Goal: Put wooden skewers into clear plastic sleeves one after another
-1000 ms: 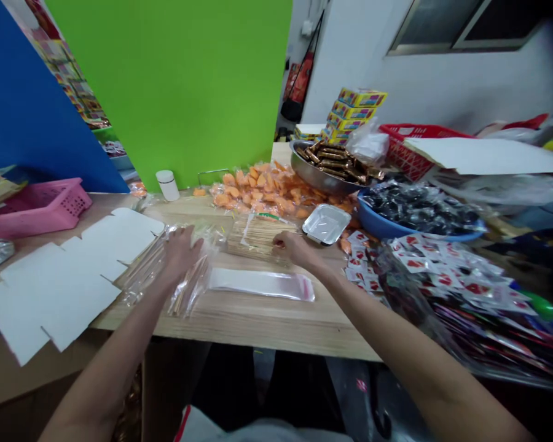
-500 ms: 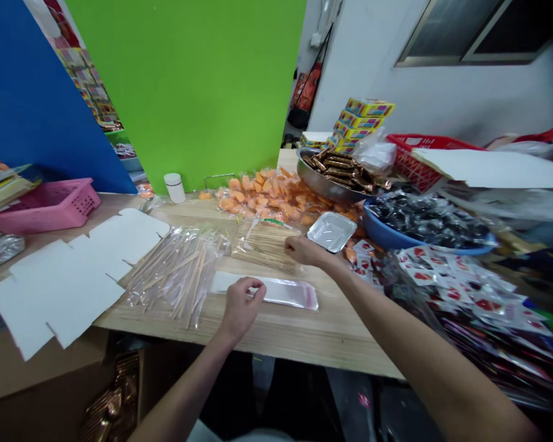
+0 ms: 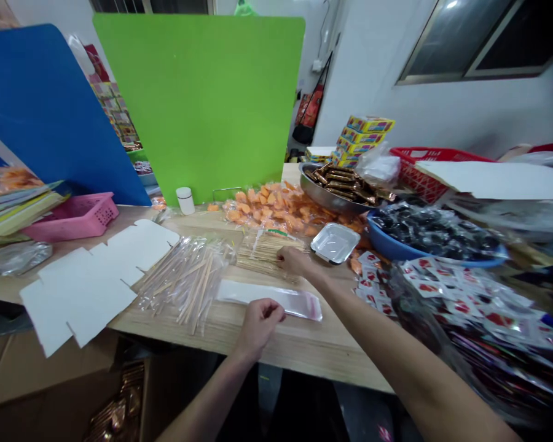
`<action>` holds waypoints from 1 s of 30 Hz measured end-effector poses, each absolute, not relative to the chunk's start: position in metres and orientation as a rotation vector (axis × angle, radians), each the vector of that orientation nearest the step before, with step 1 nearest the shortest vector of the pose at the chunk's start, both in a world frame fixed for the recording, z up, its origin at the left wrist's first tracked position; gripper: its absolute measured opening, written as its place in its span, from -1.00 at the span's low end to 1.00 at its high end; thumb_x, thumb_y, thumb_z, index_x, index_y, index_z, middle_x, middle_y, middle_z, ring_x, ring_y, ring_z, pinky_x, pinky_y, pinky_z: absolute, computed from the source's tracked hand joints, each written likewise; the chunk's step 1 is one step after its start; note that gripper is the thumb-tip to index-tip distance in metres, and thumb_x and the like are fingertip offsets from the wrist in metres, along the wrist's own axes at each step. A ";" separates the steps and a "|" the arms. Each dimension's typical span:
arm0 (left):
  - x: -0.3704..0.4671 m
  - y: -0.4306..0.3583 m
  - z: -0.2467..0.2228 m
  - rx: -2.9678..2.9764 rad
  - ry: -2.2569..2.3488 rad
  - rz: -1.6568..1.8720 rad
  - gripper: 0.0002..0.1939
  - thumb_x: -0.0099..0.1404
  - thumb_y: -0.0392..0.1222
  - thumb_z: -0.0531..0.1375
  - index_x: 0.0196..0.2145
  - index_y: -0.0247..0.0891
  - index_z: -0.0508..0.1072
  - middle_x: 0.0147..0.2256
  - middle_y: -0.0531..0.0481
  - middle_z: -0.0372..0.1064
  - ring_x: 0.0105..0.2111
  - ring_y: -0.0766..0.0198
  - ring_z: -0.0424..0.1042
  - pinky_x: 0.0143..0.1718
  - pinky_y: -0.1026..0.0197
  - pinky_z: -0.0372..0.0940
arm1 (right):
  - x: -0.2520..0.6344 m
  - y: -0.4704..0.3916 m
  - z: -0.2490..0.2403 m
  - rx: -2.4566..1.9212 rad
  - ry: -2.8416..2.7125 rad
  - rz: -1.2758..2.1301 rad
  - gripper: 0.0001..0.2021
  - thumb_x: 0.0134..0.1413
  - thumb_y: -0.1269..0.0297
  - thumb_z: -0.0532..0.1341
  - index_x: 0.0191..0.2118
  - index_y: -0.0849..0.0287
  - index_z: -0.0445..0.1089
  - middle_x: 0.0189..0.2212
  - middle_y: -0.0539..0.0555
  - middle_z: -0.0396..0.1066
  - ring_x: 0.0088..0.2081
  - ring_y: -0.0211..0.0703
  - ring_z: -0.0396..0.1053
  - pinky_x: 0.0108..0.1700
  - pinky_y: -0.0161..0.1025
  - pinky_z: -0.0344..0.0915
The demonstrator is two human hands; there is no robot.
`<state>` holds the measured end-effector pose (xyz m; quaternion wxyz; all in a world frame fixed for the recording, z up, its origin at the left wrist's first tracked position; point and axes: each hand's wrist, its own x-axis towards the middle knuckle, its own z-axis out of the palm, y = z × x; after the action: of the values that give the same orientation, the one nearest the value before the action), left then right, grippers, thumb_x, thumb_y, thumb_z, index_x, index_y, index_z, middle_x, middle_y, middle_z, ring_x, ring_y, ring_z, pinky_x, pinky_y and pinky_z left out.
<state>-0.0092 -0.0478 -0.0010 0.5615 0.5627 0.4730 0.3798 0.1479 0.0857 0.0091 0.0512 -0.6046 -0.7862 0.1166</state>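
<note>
My right hand (image 3: 295, 260) reaches down onto a bundle of thin bamboo sticks (image 3: 260, 250) lying on an open clear bag. Its fingers are curled together at the right end of the sticks; whether one is pinched between them I cannot see. My left hand (image 3: 258, 326) is closer to me, thumb and forefinger brought together. It is at the front edge of a stack of long clear plastic sleeves (image 3: 299, 303), and anything in its fingertips is too small to make out. Left of the sleeves is a pile of sticks in clear wrappers (image 3: 184, 276).
Behind the sticks lie orange wrapped pieces (image 3: 270, 205) and a foil tray (image 3: 335, 243). To the right are a metal bowl (image 3: 322, 197), a blue basin (image 3: 382, 238) and red-printed sachets (image 3: 431, 282). White flat cardboard (image 3: 96, 276) lies left; a green panel (image 3: 203, 104) stands behind.
My view has tilted up slightly. My right hand has shifted from above the sticks' right end down onto them. My left hand has moved right along the sleeves' front edge.
</note>
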 end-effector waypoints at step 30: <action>0.001 -0.051 0.008 0.702 0.881 1.080 -0.61 0.06 0.09 0.22 -0.50 -0.34 0.29 -0.63 0.05 0.32 -0.63 0.33 0.37 -0.59 0.32 0.24 | 0.192 -0.123 0.026 -1.563 -1.840 1.387 -0.61 0.15 -0.02 0.02 -0.49 0.19 0.27 -0.60 -0.05 0.19 -0.55 -0.32 0.12 -0.51 -0.38 0.07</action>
<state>0.0012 -0.0512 0.0079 0.7107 0.3165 0.3970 0.4870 0.1923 -0.1231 0.0264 0.1777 -0.5525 -0.6503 0.4903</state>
